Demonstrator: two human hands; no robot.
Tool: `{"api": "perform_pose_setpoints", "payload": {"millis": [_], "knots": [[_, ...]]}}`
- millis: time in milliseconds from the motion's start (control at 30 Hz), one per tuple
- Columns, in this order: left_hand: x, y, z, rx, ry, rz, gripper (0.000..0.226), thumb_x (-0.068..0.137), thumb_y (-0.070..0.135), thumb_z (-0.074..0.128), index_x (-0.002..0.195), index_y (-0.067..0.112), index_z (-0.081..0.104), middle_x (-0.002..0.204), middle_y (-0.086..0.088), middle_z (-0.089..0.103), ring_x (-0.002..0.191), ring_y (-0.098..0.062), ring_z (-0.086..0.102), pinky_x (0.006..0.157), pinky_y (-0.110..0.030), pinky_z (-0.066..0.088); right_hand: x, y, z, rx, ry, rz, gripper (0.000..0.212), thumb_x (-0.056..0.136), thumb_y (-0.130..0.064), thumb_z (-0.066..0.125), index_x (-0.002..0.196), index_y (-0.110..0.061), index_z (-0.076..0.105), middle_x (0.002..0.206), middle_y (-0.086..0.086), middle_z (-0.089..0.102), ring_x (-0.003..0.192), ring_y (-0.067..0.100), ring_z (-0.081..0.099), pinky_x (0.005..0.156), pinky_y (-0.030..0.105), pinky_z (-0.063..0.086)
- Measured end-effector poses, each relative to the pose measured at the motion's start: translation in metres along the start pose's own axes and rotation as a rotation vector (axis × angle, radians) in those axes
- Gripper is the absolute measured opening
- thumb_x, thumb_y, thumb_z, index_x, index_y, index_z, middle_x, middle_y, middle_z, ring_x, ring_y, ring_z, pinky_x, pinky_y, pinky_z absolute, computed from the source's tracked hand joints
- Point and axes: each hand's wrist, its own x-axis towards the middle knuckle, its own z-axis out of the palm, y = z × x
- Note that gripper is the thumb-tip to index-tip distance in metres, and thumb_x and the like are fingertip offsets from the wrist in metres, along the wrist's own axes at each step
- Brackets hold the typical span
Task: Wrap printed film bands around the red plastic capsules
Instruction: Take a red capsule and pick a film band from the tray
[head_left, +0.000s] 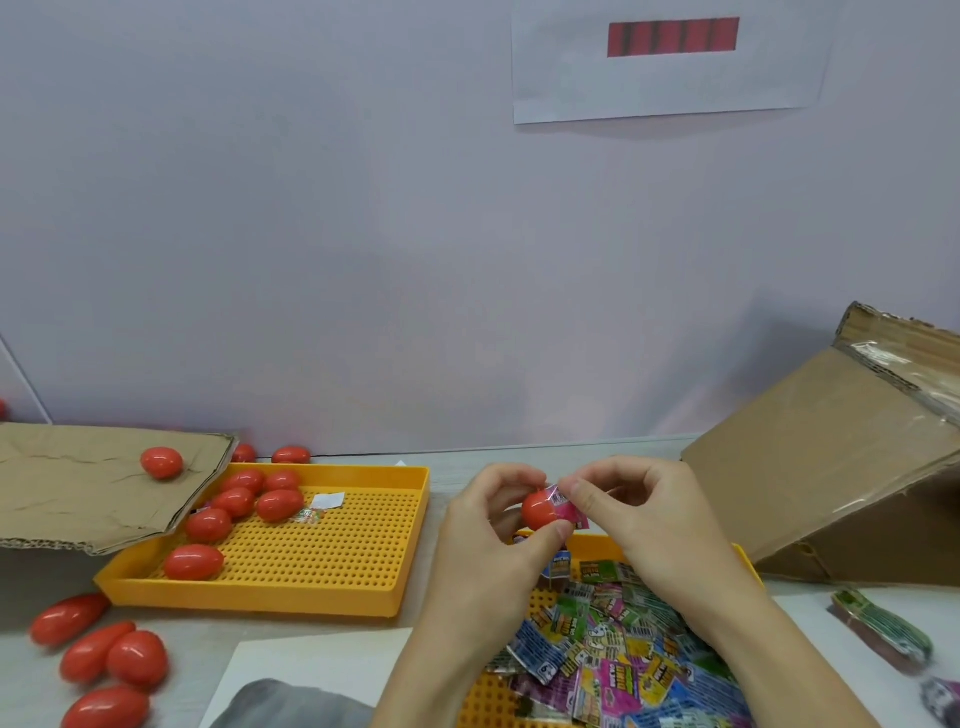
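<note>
- Two cardboard pieces: tilted box (831, 467) right of perforated yellow tray (322, 540), leaning up to the right; flat sheet (93, 483) overlapping tray's left rear corner, one loose capsule (162, 462) on top.
- Two yellow trays: perforated one at centre-left; second tray (597, 548) to its right, mostly hidden under hands and film.
- Pile of printed film bands (613, 660) in second tray, too many to count; mixed pink, green, blue prints.
- Red capsules: six inside perforated tray, clustered at its left side (244, 501); two behind its rear rim (291, 455); about four on table left-front of tray (104, 654).
- Right part of perforated tray floor bare, apart from small white slip (328, 500).
- Held capsule (540, 510) above gap between the two trays, long axis roughly left-right, rounded end toward perforated tray.
- Left hand (488, 525) gripping held capsule, thumb under, fingers curled over.
- Right hand (639, 514) pinching pink film band (567, 506) at capsule's right end; band partly on.
- Bundled band stack (883, 626) at table's right edge, blurred.
</note>
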Motion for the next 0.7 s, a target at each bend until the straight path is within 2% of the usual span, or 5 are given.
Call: {"api": "perform_pose_setpoints", "payload": {"millis": [133, 367, 433, 567, 700], "knots": [[-0.0005, 0.0033, 0.0011, -0.047, 0.003, 0.003, 0.017, 0.089, 0.015, 0.072, 0.104, 0.020, 0.066, 0.098, 0.005, 0.076, 0.090, -0.009, 0.073, 0.078, -0.029, 0.061, -0.0001, -0.0010, 0.0000, 0.080, 0.008, 0.034, 0.013, 0.085, -0.024, 0.073, 0.073, -0.021, 0.078, 0.066, -0.006, 0.072, 0.061, -0.001, 0.064, 0.053, 0.010, 0.046], [-0.0014, 0.0035, 0.0007, 0.000, -0.019, 0.003, 0.023, 0.088, 0.013, 0.072, 0.106, 0.023, 0.062, 0.094, 0.010, 0.077, 0.087, -0.009, 0.073, 0.074, -0.033, 0.061, -0.0011, -0.0022, 0.0005, 0.154, -0.013, 0.049, 0.017, 0.087, -0.021, 0.071, 0.072, -0.022, 0.079, 0.064, -0.005, 0.072, 0.057, -0.005, 0.061, 0.049, 0.006, 0.042], [-0.0014, 0.0030, 0.0008, 0.023, -0.014, 0.009, 0.024, 0.087, 0.013, 0.073, 0.106, 0.024, 0.062, 0.093, 0.011, 0.077, 0.088, -0.008, 0.073, 0.075, -0.035, 0.062, -0.0007, -0.0014, 0.0001, 0.124, -0.024, 0.039, 0.016, 0.087, -0.022, 0.071, 0.074, -0.021, 0.079, 0.069, -0.003, 0.074, 0.062, -0.003, 0.064, 0.052, 0.007, 0.044], [-0.0003, 0.0023, 0.0023, 0.057, 0.012, 0.032, 0.023, 0.086, 0.015, 0.075, 0.106, 0.024, 0.066, 0.097, 0.010, 0.076, 0.091, -0.006, 0.072, 0.078, -0.034, 0.061, -0.0004, -0.0002, -0.0007, 0.022, -0.071, -0.012, 0.013, 0.088, -0.022, 0.071, 0.077, -0.021, 0.078, 0.075, -0.002, 0.075, 0.075, 0.010, 0.070, 0.067, 0.016, 0.052], [0.0014, 0.0021, 0.0000, -0.030, 0.089, 0.022, 0.020, 0.086, 0.019, 0.075, 0.105, 0.021, 0.070, 0.097, 0.008, 0.075, 0.092, -0.010, 0.072, 0.082, -0.041, 0.061, -0.0019, 0.0018, 0.0036, -0.141, -0.017, -0.081, 0.010, 0.084, -0.022, 0.073, 0.086, -0.032, 0.074, 0.087, -0.014, 0.069, 0.084, 0.007, 0.059, 0.066, 0.014, 0.043]]}}
